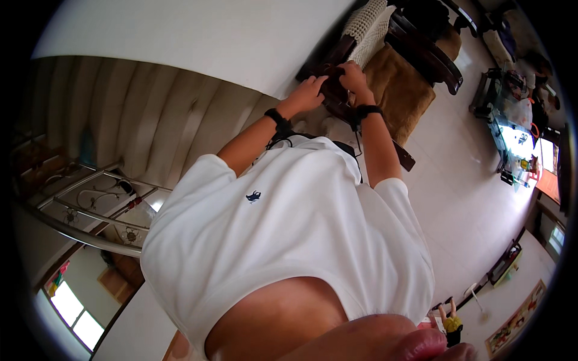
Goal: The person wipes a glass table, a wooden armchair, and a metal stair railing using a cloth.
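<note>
Both my arms reach forward to a dark wooden seat at the top middle. Between my hands is a glossy, dark reddish-brown thing (338, 99); I cannot tell whether it is part of the armrest or a separate piece. My left hand (306, 96) is closed at its left side, fingers bent and pressed together against its edge. On the far right side, my right hand (356, 82) has its fingers curled on the same thing. A brown plush cushion (397, 90) lies on the seat, just right of my right hand. Black bands circle both wrists.
A cream knitted cover (365, 30) hangs over the seat's back. Stairs (180, 120) with a metal railing (90, 240) lie to the left. Pale floor tiles (457, 198) spread to the right, with a glass-topped table (512, 138) and people beyond. A white wall (180, 36) stands ahead.
</note>
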Action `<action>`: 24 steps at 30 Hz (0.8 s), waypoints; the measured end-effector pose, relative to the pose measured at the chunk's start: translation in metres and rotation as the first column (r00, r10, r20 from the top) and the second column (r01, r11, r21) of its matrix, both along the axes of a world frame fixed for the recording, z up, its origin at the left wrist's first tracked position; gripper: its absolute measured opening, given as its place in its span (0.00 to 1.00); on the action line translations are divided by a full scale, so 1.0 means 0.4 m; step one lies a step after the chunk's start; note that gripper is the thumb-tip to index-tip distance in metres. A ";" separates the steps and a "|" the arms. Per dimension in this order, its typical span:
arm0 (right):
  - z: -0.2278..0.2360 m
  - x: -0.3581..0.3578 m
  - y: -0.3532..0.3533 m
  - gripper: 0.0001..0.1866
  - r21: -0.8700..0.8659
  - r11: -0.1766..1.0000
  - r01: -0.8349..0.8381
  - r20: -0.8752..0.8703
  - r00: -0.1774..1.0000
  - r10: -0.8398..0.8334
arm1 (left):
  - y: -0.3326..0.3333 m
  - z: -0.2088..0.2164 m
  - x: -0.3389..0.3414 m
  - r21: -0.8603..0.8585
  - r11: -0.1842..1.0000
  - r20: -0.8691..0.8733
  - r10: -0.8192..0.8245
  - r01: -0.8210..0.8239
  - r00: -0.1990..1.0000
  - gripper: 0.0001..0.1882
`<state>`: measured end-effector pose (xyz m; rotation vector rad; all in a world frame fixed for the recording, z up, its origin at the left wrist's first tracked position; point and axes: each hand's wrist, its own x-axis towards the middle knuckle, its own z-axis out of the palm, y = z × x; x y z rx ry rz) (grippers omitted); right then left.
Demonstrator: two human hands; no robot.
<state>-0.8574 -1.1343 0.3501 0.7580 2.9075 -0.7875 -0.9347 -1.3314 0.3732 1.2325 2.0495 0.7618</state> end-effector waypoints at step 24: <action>0.002 -0.097 0.087 0.20 0.128 0.964 0.233 -0.383 0.908 -0.168 | 0.075 0.031 0.026 -0.198 0.971 -0.280 0.077 -0.136 0.957 0.45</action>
